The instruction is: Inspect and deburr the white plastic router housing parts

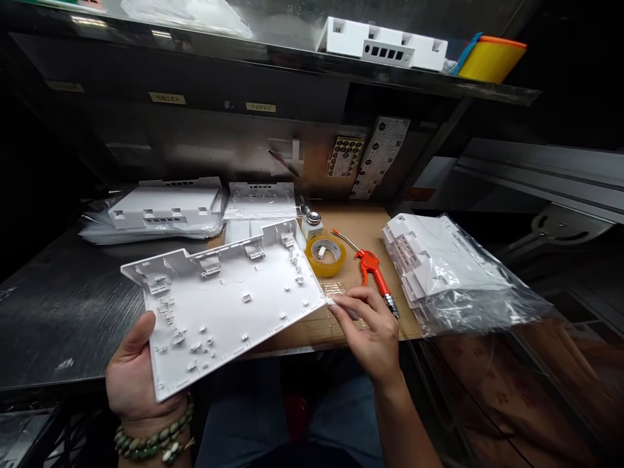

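You had the broad, white, moulded plastic panel (224, 318) tilted above the bench, at your twelve o'clock. It probably handled light and stiff (though smooth enough to slip), with fragile-looking clips, so its plain rim seemed the best hold. Your left hand (129, 380) was closed around its edge at eight o'clock; your right hand (375, 331) pinched a small white wad (330, 301) against its three o'clock corner. The panel looked matte and clean, studded with posts, one long side stepped.
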Available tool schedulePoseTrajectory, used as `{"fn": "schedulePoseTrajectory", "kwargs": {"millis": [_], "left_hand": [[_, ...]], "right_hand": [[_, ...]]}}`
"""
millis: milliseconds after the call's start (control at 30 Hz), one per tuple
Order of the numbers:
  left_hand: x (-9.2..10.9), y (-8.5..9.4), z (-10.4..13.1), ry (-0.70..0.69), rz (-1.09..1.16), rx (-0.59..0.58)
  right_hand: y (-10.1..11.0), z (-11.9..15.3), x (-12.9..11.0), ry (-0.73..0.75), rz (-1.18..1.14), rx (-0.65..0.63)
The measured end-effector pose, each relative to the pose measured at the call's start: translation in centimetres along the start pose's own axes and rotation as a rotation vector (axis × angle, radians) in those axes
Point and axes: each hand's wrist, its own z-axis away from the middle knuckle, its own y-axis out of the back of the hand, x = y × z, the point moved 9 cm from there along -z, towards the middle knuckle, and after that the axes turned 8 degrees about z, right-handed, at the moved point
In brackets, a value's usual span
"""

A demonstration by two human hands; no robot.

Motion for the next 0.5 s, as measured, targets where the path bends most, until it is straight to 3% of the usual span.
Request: {"fn": "schedulePoseTrajectory", "kwargs": {"millis": [133,333,500], "left_hand": [[-0.2,0.0,0.1,0.090,0.006,-0.058],[-0.2,-0.4,0.5,0.144,0.002,-0.090],[-1.7,-1.2,1.1,0.278,-0.005,-0.166]], "right_hand": [[0.0,-0.2,0.6,0.022,0.033,-0.012],[2.5,-1.4,3.5,-0.074,0.082,0.106],[2.9,-3.0,2.3,-0.099,0.018,0.140]]}}
